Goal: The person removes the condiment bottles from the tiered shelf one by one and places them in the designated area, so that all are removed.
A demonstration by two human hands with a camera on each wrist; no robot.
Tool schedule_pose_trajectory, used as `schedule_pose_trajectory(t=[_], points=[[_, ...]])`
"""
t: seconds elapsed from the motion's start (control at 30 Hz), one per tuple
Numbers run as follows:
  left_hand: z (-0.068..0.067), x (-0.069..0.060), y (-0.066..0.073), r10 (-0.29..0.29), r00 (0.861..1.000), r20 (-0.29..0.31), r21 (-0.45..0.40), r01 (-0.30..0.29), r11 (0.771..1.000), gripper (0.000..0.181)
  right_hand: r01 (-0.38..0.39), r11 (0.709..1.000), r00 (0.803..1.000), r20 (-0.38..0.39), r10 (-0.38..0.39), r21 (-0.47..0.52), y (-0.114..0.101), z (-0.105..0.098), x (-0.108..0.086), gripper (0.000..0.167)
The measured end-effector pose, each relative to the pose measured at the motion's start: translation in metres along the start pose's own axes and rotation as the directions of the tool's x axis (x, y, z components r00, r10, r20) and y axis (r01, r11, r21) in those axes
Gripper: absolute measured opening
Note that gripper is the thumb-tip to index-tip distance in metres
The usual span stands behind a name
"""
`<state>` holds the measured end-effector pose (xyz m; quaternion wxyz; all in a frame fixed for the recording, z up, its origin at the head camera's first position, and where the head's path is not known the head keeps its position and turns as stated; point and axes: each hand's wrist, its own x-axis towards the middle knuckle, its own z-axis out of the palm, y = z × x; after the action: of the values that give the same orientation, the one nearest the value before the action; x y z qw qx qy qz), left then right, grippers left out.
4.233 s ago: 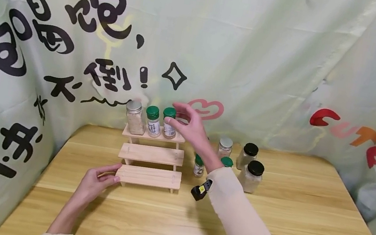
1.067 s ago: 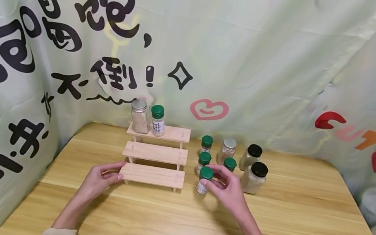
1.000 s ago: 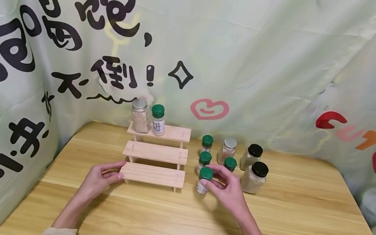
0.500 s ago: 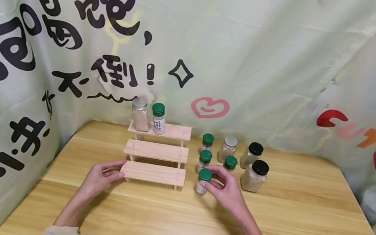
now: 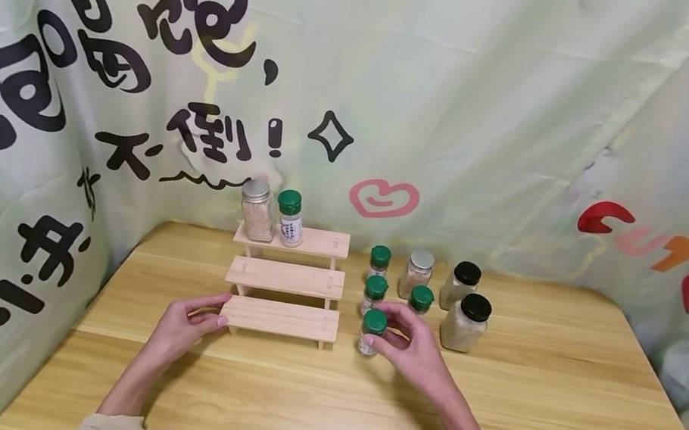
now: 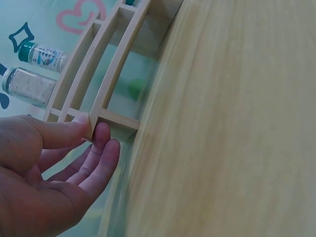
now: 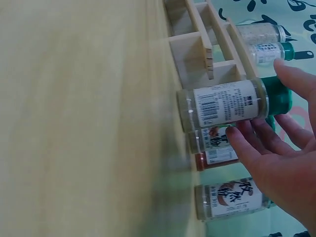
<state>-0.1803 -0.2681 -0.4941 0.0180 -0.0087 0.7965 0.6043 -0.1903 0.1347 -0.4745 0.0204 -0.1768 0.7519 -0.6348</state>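
Note:
In the head view, my left hand (image 5: 179, 328) pinches the left end of the lowest step of a three-step wooden rack (image 5: 281, 318). The left wrist view shows the thumb over the board and fingertips under it. My right hand (image 5: 421, 348) holds a green-capped spice jar (image 5: 368, 344) upright on the table, right of the rack. In the right wrist view its label (image 7: 227, 103) faces the camera, and the thumb lies by the cap. On the top step stand a silver-lidded jar (image 5: 256, 221) and another green-capped spice jar (image 5: 290, 228).
Behind the right hand stand several more jars: green-capped jars (image 5: 373, 298), a silver-lidded jar (image 5: 416, 278) and two black-lidded jars (image 5: 462, 330). A printed cloth (image 5: 473, 115) hangs behind the wooden table (image 5: 295, 414).
Some seconds ago my right hand was at a second green-capped jar on the top step; that spot is now bare, and the hand holds a jar on the table. The last second shows almost no movement.

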Motion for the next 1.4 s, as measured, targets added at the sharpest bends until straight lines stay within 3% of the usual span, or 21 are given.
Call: schedule_pose_trajectory(t=[0.3, 0.5, 0.63, 0.93, 1.4], points=[[0.001, -0.001, 0.001, 0.002, 1.0, -0.008, 0.006, -0.002, 1.0, 0.044, 0.079, 0.994, 0.997, -0.013, -0.081, -0.077, -0.017, -0.004, -0.001, 0.043], [0.001, -0.002, 0.002, -0.013, 1.0, 0.002, -0.017, 0.013, 1.0, 0.045, 0.191, 0.98, 0.979, -0.058, -0.194, -0.056, -0.036, 0.0, 0.008, 0.037], [0.001, -0.002, -0.001, -0.03, 1.0, 0.001, -0.024, 0.03, 0.999, 0.046, 0.244, 0.969, 0.968, -0.05, -0.246, -0.04, -0.052, 0.009, 0.019, 0.036], [0.001, -0.002, 0.001, -0.032, 0.999, -0.006, -0.022, 0.032, 0.999, 0.045, 0.227, 0.973, 0.972, -0.048, -0.23, -0.049, -0.085, 0.031, 0.054, 0.039], [0.002, -0.001, 0.003, -0.022, 1.0, -0.005, -0.058, 0.021, 0.998, 0.044, 0.231, 0.972, 0.971, -0.071, -0.229, 0.03, -0.092, 0.059, 0.104, 0.047]])
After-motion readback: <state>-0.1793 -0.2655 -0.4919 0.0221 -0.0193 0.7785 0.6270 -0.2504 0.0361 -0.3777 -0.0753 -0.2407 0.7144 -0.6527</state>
